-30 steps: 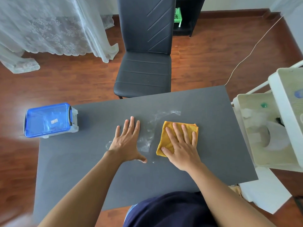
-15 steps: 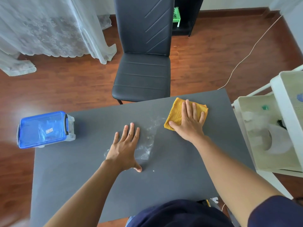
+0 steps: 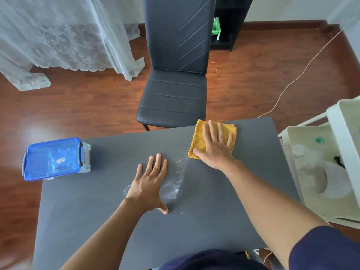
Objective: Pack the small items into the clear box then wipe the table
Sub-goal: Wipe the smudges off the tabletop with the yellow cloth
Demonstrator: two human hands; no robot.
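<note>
1. The right hand (image 3: 216, 147) is laid flat on the yellow cloth (image 3: 198, 139), fingers straight and slightly spread, thumb out to the side at the cloth's near-left corner – the cloth is pressed to the table, not gripped.
2. The yellow cloth is found folded at the far edge of the grey table (image 3: 224, 211), right of centre, just in front of the black chair (image 3: 175, 75).
3. The left hand (image 3: 148, 184) is spread palm-down near the table's middle, fingers straight and apart, thumb pointed toward the near-right; nothing is held.
4. A crumpled clear plastic sheet (image 3: 175, 182) is seen beside and partly under the left hand (how much is pinned can't be told), w/ small wet specks close to the thumb.
5. The clear box (image 3: 56, 158) is placed at the far-left corner of the table, blue lid on, its left part overhanging the table edge – well apart from both hands. Its contents can't be made out.
6. A white cart (image 3: 327, 162) is stood beside the table's right edge, w/ pale items in its trays.
7. A lace curtain (image 3: 58, 36) is hung over the wood floor at far left; a white cable (image 3: 303, 69) is run across the floor at far right.
</note>
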